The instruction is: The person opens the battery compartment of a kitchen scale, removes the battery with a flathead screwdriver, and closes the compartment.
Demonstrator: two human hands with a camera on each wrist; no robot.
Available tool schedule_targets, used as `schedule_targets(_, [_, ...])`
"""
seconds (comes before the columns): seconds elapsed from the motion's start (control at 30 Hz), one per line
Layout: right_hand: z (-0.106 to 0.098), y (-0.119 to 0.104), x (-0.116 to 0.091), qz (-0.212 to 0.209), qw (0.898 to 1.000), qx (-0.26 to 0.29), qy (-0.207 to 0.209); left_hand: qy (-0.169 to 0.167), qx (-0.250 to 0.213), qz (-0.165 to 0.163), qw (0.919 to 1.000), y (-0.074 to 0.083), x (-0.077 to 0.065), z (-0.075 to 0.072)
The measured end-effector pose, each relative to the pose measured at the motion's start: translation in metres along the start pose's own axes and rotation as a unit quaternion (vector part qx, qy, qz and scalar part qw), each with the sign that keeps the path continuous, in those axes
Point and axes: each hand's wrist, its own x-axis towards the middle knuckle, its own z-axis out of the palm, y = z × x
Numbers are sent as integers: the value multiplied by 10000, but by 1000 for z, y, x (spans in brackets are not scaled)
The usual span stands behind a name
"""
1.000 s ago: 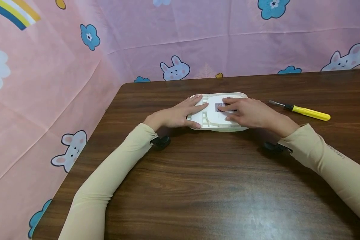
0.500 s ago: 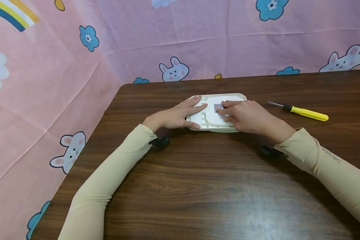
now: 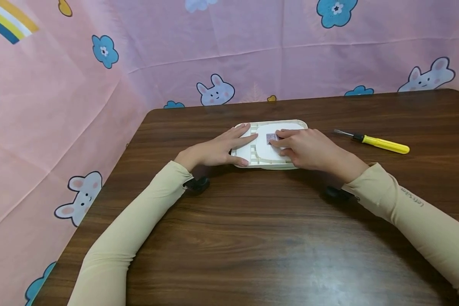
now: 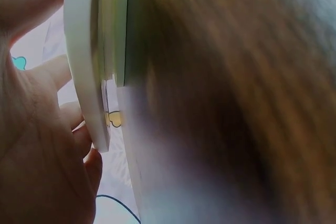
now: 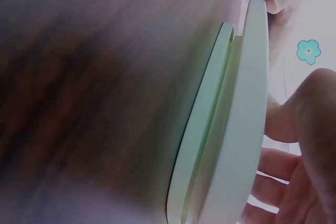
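Note:
A flat white plastic device [image 3: 262, 157] with rounded corners lies on the table, its ribbed side with a small printed label [image 3: 270, 138] facing up. In the right wrist view its rounded white body [image 5: 241, 108] stands above a thinner pale green plate [image 5: 202, 114]. My left hand [image 3: 219, 148] rests spread over the device's left end, thumb at the near edge. My right hand [image 3: 310, 148] touches the upper face, index fingertip at the label and the other fingers close by. That hand hides the device's right end. Both palms [image 4: 37, 124] stay off the table.
To the right lies a screwdriver [image 3: 382, 143] with a yellow handle and metal tip pointing left. Dark wood-grain table [image 3: 229, 238] extends toward the wearer. A pink patterned cloth [image 3: 252, 59] hangs behind the table and along its left side.
My right hand's fingers have drawn closer together and the index finger has come onto the label. The left hand keeps its place on the device. The head view has turned slightly right.

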Motion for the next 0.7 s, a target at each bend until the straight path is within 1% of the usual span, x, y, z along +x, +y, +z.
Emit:
schedule_targets(0.27, [3, -1, 2, 72, 9999, 93, -62, 12, 58, 14, 10000, -4, -1, 2])
schedule_targets(0.37, [2, -1, 3, 70, 9999, 34, -94, 18, 27, 18, 10000, -4, -2, 1])
schedule_targets(0.57, [1, 0, 5, 15, 10000, -56, -1, 45, 45, -18, 10000, -3, -3, -1])
schedule_targets(0.7, [0, -1, 3, 11, 10000, -88, 26, 10, -37, -39, 10000, -1, -2, -1])
